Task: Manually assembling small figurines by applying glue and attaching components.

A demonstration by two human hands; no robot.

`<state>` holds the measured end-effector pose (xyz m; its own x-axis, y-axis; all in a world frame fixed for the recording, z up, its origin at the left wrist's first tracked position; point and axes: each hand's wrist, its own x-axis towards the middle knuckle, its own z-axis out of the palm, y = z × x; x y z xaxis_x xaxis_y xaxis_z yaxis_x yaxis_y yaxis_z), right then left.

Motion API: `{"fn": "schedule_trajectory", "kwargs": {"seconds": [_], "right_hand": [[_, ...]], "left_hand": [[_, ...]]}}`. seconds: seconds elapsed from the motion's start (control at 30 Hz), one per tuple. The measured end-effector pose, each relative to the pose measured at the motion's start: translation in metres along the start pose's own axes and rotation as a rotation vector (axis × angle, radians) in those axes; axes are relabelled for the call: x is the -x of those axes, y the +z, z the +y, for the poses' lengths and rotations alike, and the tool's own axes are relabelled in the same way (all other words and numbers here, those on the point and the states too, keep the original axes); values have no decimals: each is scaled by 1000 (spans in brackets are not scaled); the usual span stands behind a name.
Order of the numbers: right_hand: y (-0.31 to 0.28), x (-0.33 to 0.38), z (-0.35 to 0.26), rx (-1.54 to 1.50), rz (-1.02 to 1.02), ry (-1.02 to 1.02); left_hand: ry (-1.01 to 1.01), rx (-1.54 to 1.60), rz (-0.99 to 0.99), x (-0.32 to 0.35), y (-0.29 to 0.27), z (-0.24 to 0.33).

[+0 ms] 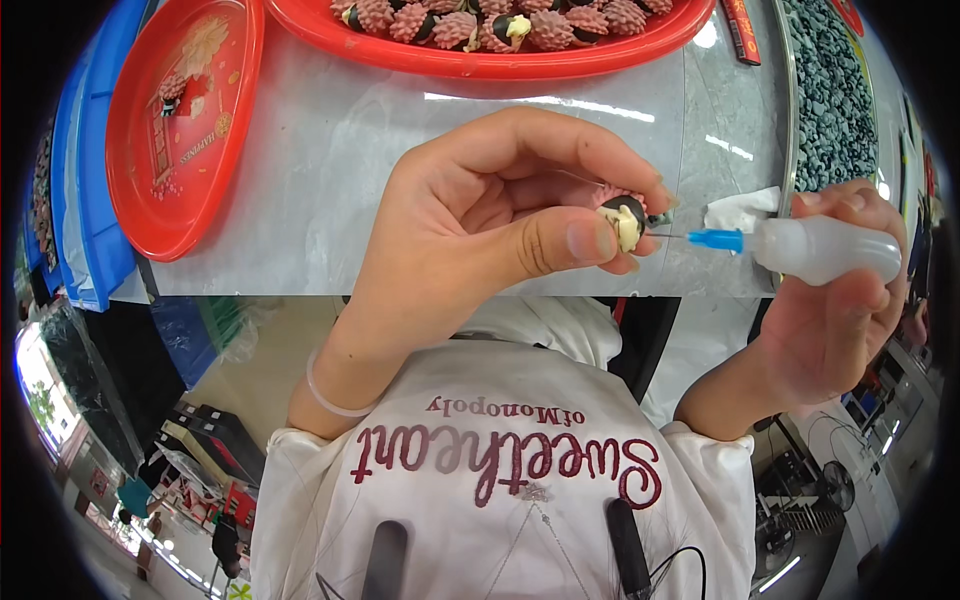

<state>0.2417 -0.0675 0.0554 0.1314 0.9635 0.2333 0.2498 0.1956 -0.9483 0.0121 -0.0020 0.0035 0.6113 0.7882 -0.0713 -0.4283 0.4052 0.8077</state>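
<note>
My left hand (450,205) pinches a small figurine (626,220) between thumb and fingertips. It has a bumpy pink back, a black band and a cream front turned toward me. Wrapped in the fingers of my right hand (835,335) is a translucent squeeze bottle (825,248), tilted on its side with its blue needle tip (716,239) toward the left. The thin needle reaches the figurine's right edge; whether it touches cannot be made out. Both hands are above the near edge of the grey table (320,170).
A large red tray (480,66) at the far side holds several similar pink figurines. One more lies on a red oval tray (125,160) at left, beside blue bins (95,200). At right are a crumpled white tissue (742,207) and a tray of dark green pieces (832,100).
</note>
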Motion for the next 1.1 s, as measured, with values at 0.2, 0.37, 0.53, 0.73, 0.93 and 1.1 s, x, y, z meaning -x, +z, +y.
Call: {"fn": "schedule_trajectory", "kwargs": {"seconds": [0.2, 0.37, 0.53, 0.73, 0.93, 1.1], "right_hand": [[-3, -6, -26, 320, -125, -191], [-5, -8, -34, 446, -307, -283], [1, -8, -35, 438, -288, -331], [7, -7, -35, 429, -266, -392], [3, 7, -16, 320, 25, -380], [-16, 14, 0, 57, 119, -57]], "left_hand": [[-1, -3, 11, 0, 0, -1], [2, -33, 2, 0, 0, -2], [7, -16, 5, 0, 1, -1], [-2, -10, 21, 0, 1, 0], [-12, 18, 25, 0, 0, 2], [-8, 36, 20, 1, 0, 2]]}}
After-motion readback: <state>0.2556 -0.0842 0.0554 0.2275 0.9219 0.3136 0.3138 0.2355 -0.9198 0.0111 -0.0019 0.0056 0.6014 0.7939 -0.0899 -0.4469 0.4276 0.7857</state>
